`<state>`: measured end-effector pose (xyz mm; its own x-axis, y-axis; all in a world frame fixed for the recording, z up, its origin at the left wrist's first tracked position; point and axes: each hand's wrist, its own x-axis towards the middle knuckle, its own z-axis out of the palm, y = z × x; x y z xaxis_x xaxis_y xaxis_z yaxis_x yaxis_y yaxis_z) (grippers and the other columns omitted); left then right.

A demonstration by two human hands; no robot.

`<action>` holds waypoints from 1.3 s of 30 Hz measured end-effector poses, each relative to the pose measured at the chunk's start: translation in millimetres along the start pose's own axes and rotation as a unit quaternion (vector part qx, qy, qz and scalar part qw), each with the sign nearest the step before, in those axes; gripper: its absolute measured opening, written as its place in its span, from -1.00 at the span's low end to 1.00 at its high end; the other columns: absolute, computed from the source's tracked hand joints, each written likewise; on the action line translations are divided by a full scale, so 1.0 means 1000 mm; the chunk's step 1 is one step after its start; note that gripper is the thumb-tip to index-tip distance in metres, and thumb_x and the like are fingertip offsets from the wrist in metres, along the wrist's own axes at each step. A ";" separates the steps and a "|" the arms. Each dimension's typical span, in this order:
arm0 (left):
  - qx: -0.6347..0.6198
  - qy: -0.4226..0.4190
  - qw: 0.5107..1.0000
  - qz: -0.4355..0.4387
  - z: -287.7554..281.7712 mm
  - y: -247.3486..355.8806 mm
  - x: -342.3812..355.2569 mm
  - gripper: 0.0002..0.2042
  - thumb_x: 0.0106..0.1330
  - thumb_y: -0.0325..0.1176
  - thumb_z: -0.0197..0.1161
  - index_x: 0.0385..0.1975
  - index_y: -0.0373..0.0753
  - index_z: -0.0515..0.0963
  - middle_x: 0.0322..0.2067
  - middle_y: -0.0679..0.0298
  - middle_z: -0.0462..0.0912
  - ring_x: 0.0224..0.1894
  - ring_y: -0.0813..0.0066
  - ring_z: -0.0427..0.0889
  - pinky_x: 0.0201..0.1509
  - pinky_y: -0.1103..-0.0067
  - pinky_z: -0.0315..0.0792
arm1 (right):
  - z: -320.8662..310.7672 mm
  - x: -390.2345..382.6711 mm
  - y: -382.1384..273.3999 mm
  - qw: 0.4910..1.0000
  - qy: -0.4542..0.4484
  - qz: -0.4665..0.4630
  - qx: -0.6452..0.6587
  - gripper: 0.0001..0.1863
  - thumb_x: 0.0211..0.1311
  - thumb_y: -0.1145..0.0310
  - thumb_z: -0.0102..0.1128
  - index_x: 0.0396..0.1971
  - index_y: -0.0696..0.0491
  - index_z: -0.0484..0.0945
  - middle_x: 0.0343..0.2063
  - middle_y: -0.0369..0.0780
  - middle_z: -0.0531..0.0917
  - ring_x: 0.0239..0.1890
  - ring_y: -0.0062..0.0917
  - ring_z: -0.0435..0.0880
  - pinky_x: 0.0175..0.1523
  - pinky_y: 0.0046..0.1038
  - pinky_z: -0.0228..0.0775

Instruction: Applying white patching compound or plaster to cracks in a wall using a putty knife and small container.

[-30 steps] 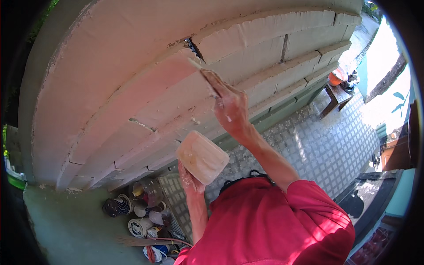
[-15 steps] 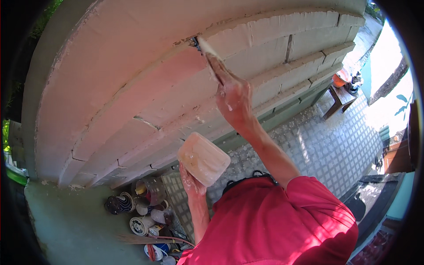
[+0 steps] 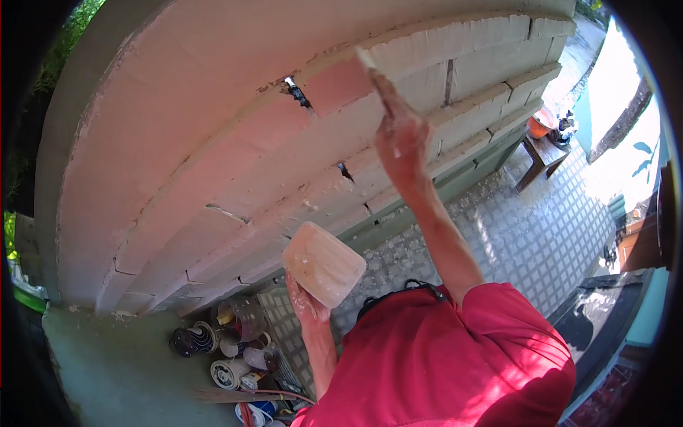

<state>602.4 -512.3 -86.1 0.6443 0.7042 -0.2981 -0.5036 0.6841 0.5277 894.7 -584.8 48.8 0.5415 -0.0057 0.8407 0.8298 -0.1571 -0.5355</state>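
My right hand (image 3: pixel 404 146) is raised at the wall, closed round a narrow wooden-handled tool (image 3: pixel 380 82) with a whitish tip. Motion blurs the tip, so I cannot tell a brush from a scraper. It points at the upper edge of a pink strip on the grooved block wall (image 3: pixel 235 153). To the left of the tip, a dark gap (image 3: pixel 297 92) with a pale top breaks the strip. Lower down, my left hand (image 3: pixel 307 299) grips a pale, smeared, rounded rectangular tub (image 3: pixel 324 263) by its near-left side. Whitish smears mark both hands.
Several pots and tins (image 3: pixel 229 372) stand at the wall's foot on the lower left, beside a bundle of thin sticks (image 3: pixel 228 396). A wooden stool (image 3: pixel 544 156) bearing an orange bowl (image 3: pixel 541 124) stands far right on the tiled floor (image 3: pixel 498 220).
My right hand and its tool have moved right along the wall, uncovering the dark gap. My left hand and the tub have shifted only slightly.
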 end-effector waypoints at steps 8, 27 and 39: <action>0.010 -0.011 1.000 0.014 0.003 -0.002 -0.002 -0.45 0.47 -0.03 0.02 0.37 -0.15 0.24 0.35 0.15 0.31 0.36 0.08 0.33 0.39 0.09 0.28 | -0.032 0.027 0.031 0.998 -0.004 0.065 0.012 -0.48 0.27 0.57 -0.15 0.18 -0.10 0.54 0.01 -0.10 0.65 -0.06 -0.27 0.72 -0.03 -0.36 0.58; -0.004 -0.010 1.000 0.014 0.009 -0.020 -0.010 -0.43 0.45 -0.02 0.05 0.37 -0.16 0.25 0.35 0.15 0.32 0.35 0.08 0.34 0.40 0.08 0.27 | -0.054 0.056 0.061 0.992 0.004 0.124 0.001 -0.53 0.29 0.59 -0.09 0.17 0.00 0.54 0.12 -0.05 0.56 0.04 -0.17 0.65 -0.01 -0.33 0.57; -0.012 -0.016 0.999 0.029 0.026 -0.021 -0.014 -0.47 0.48 -0.07 0.02 0.37 -0.16 0.23 0.33 0.17 0.34 0.34 0.14 0.35 0.42 0.15 0.26 | -0.005 -0.016 -0.018 0.987 -0.141 0.066 0.048 -0.26 -0.01 0.72 -0.03 0.26 -0.12 0.45 0.14 -0.01 0.55 0.07 -0.17 0.63 0.00 -0.26 0.57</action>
<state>618.6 -541.9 -72.8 0.6325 0.7360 -0.2415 -0.5536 0.6475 0.5236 870.0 -587.0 45.3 0.6508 0.2576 0.7142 0.7508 -0.0788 -0.6558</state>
